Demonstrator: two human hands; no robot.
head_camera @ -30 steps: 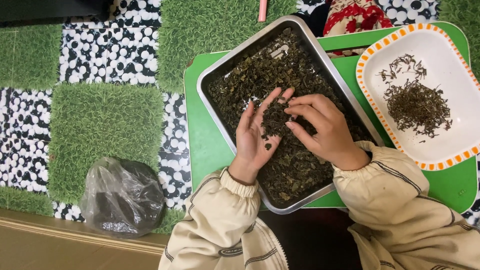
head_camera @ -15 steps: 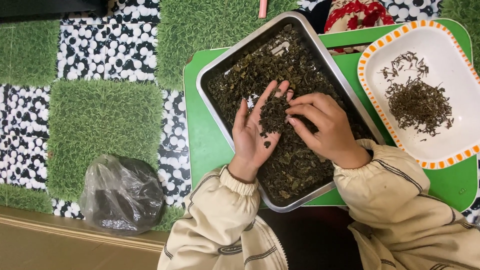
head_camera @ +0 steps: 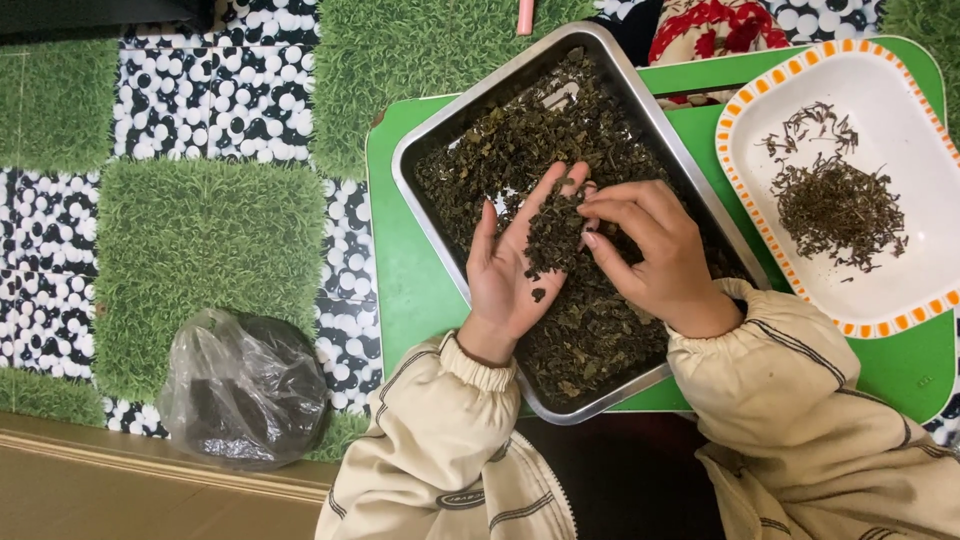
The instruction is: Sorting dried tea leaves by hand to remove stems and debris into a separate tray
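A metal tray [head_camera: 430, 200] full of dark dried leaves [head_camera: 520, 140] lies tilted on a green board [head_camera: 400, 290]. My left hand [head_camera: 505, 275] is palm up over the tray and cups a small heap of the leaves [head_camera: 552, 235]. My right hand [head_camera: 650, 255] hovers beside it, its fingertips pinching into that heap. Both arms wear beige sleeves. To the right stands a white plate with an orange dashed rim [head_camera: 900, 300], bearing a small pile of thin dark stems [head_camera: 835, 205].
A tied clear plastic bag with dark contents [head_camera: 245, 390] sits at the lower left. The floor is a mat of green grass squares [head_camera: 205, 260] and black-and-white pebble squares [head_camera: 215, 95]. A red patterned cloth [head_camera: 720, 25] lies behind the tray.
My left hand has turned more palm-up and lifted a heap of leaves from the tray. My right hand's fingers have moved onto that heap.
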